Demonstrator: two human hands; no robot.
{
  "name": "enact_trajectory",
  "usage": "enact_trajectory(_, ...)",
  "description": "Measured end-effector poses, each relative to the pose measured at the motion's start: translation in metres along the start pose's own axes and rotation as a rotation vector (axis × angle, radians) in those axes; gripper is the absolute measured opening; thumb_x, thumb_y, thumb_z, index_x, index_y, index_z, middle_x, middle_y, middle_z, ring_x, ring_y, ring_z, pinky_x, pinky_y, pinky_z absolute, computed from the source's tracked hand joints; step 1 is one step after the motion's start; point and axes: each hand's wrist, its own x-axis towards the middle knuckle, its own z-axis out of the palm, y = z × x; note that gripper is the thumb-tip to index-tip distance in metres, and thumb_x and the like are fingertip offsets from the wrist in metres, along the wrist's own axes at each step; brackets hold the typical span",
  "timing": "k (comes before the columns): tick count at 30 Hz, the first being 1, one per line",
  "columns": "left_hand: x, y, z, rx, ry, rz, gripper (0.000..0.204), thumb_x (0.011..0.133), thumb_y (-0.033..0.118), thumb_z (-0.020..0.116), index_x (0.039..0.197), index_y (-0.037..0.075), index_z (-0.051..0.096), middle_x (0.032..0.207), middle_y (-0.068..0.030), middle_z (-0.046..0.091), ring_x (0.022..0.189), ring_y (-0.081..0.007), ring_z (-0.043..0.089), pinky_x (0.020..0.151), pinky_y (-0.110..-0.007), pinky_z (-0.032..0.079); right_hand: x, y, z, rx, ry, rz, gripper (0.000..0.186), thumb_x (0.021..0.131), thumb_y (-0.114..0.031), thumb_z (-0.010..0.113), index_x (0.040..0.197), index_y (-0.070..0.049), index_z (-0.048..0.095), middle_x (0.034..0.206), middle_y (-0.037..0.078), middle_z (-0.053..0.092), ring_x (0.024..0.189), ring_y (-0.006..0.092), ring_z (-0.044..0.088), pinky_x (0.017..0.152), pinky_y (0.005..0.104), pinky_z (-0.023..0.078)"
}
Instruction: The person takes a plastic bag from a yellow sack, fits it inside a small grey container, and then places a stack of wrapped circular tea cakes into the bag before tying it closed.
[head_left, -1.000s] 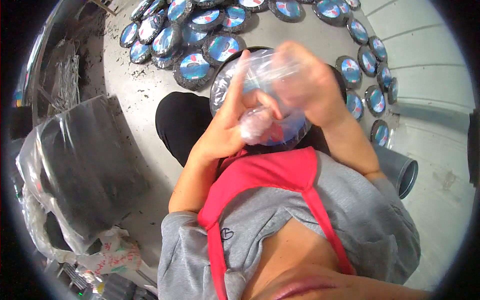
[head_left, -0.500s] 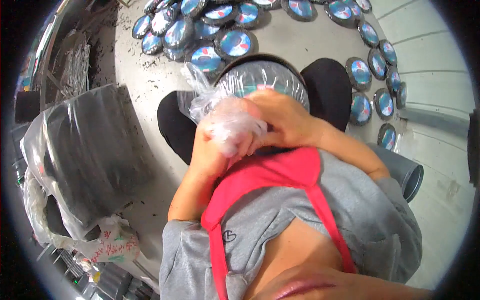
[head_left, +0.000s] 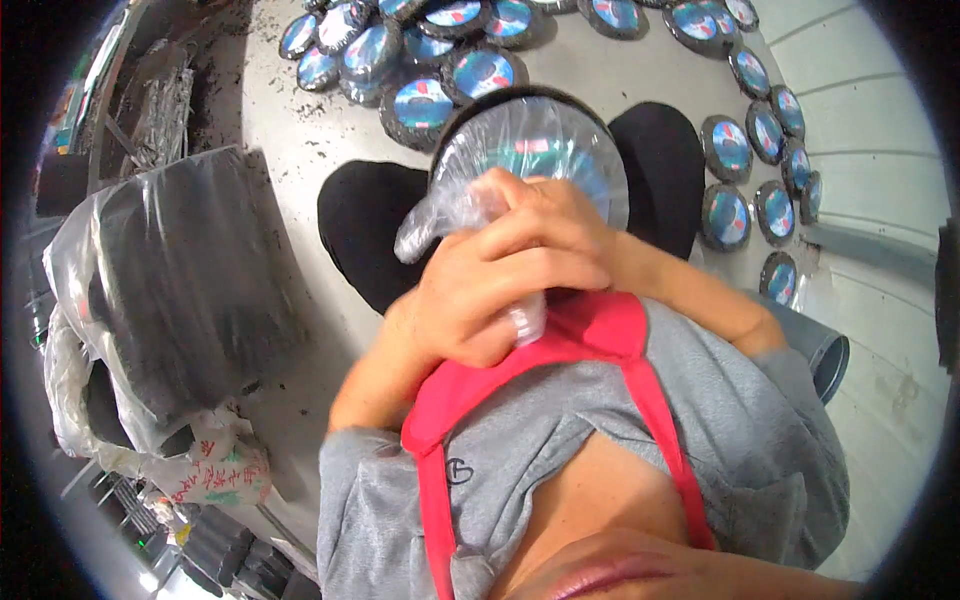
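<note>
A round package with a colourful face, under clear plastic (head_left: 530,135), rests inside a dark rim between my black-clad knees. My left hand (head_left: 480,290) is closed round a bunched length of the plastic bag, whose end shows below its fingers. My right hand (head_left: 555,215) is just above and right of it, overlapping it, with curled fingers pinching the gathered plastic. A loose tuft of bag (head_left: 425,225) sticks out to the left. Where exactly the fingertips meet is hidden.
Many round wrapped discs (head_left: 420,105) lie piled ahead and along the right by a pale panelled wall (head_left: 850,110). A plastic-covered dark bulky item (head_left: 190,290) stands at my left beside crumpled sacking (head_left: 220,470). A grey metal tube (head_left: 825,350) lies at my right.
Both hands moved from apart over the package to bunched together in front of it, gathering the bag. Since half a second ago my left hand shifted rightward, its fingers now covering more plastic.
</note>
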Motion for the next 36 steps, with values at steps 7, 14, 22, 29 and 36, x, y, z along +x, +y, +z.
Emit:
enact_trajectory(7, 0.016, -0.009, -0.001, -0.631, 0.57, -0.57, 0.047, 0.085, 0.023, 0.049, 0.125, -0.002, 0.054, 0.108, -0.0092, 0.063, 0.053, -0.0044, 0.038, 0.053, -0.022, 0.032, 0.009, -0.04, -0.052, 0.421, -0.541, 0.426, 0.045, 0.093, -0.027, 0.063, 0.127, 0.001, 0.055, 0.11, 0.014, 0.067, 0.106, 0.0238, 0.064, 0.094, 0.0363, 0.048)
enact_trajectory(14, 0.016, 0.01, -0.012, -0.272, 0.071, -0.336, 0.036, 0.09, 0.026, 0.055, 0.112, -0.001, 0.066, 0.113, -0.0133, 0.062, 0.1, -0.0231, 0.063, 0.085, -0.033, 0.048, -0.006, -0.034, -0.045, 0.758, -0.305, 0.703, 0.028, 0.091, -0.022, 0.069, 0.111, -0.003, 0.065, 0.085, 0.005, 0.067, 0.076, 0.0134, 0.063, 0.069, 0.0289, 0.05)
enact_trajectory(22, 0.034, 0.018, 0.009, 0.092, -0.192, -0.019, 0.042, 0.076, -0.003, 0.056, 0.115, 0.007, 0.066, 0.13, -0.0165, 0.058, 0.102, -0.0324, 0.064, 0.084, -0.037, 0.053, -0.033, -0.038, -0.034, 0.343, -0.65, 0.396, 0.044, 0.092, -0.005, 0.066, 0.135, -0.002, 0.053, 0.133, 0.013, 0.058, 0.122, 0.0224, 0.058, 0.101, 0.0368, 0.049)
enact_trajectory(29, 0.026, 0.006, -0.026, 0.303, -0.074, -0.216, 0.048, 0.083, 0.012, 0.074, 0.129, 0.008, 0.062, 0.121, -0.014, 0.064, 0.117, -0.0324, 0.062, 0.099, -0.039, 0.049, -0.009, -0.036, -0.021, 0.281, -0.481, 0.392, 0.042, 0.104, -0.038, 0.051, 0.094, -0.002, 0.071, 0.093, 0.011, 0.071, 0.089, 0.0225, 0.066, 0.085, 0.0357, 0.05)
enact_trajectory(36, 0.012, 0.024, -0.036, 1.052, -0.431, -0.341, 0.021, 0.09, 0.028, 0.069, 0.109, 0.02, 0.07, 0.093, -0.0036, 0.064, 0.088, -0.0262, 0.067, 0.07, -0.035, 0.056, -0.01, -0.052, -0.039, 0.538, -0.089, 0.907, 0.058, 0.102, -0.059, 0.051, 0.09, -0.007, 0.074, 0.068, 0.003, 0.064, 0.051, 0.0099, 0.054, 0.047, 0.0258, 0.042)
